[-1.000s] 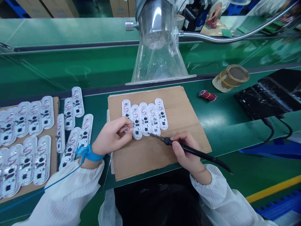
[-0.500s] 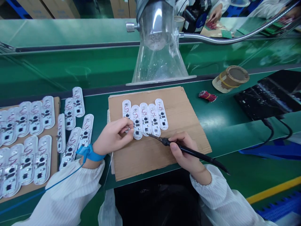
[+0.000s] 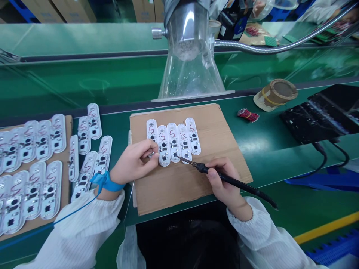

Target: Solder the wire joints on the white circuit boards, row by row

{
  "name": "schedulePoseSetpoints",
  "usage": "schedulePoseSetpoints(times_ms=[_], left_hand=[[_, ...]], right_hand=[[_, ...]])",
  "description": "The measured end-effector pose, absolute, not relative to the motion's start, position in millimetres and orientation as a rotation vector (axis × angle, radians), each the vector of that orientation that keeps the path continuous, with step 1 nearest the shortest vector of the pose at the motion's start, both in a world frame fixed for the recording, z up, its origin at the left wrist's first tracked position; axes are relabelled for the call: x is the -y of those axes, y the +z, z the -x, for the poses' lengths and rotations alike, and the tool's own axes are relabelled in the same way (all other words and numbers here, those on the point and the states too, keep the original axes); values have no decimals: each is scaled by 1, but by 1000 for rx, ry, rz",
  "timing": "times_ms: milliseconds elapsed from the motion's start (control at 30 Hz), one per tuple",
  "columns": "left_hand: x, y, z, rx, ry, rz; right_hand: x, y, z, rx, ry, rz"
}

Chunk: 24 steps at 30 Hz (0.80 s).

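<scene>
Shifted right, soldering iron (image 3: 232, 180) gripped in right hand (image 3: 221, 183), left hand (image 3: 133, 162) apart, pinching at cardboard-held circuit boards (image 3: 174, 144)

Electronics assembly line, factory-type floor. Green conveyor-style bench (image 3: 252, 142) runs under both hands. Clear fume-extractor hood (image 3: 190, 71) on a flexible metal hose (image 3: 263, 48) sits straight ahead of the left fingers (image 3: 147, 147). Right fingers (image 3: 213, 172) pinch a soldering iron (image 3: 232, 182). Wired white circuit boards (image 3: 174, 142) lie just ahead of the left fingers, more (image 3: 30, 168) off to their left. Blue antistatic wrist strap (image 3: 106, 179) and striped white cleanroom sleeve (image 3: 84, 224) behind the left fingers. Cardboard cartons (image 3: 147, 11) stacked far beyond the fingertips.
</scene>
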<state>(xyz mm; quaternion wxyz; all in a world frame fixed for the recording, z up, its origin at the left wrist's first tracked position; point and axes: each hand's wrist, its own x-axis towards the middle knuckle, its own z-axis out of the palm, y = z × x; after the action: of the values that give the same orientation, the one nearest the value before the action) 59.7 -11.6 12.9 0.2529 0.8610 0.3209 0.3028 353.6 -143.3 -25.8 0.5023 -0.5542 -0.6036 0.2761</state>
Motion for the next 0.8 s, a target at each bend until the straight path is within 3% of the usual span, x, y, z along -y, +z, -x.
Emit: schedulePoseSetpoints(times_ms=[633,800], left_hand=[[15,17,-47,-913,732,-2293],[24,9,-28,-1019,845,-2150]], right_hand=[[142,-19,-352,1499,663,1338],[142,-18,-339,1438,731,1339]])
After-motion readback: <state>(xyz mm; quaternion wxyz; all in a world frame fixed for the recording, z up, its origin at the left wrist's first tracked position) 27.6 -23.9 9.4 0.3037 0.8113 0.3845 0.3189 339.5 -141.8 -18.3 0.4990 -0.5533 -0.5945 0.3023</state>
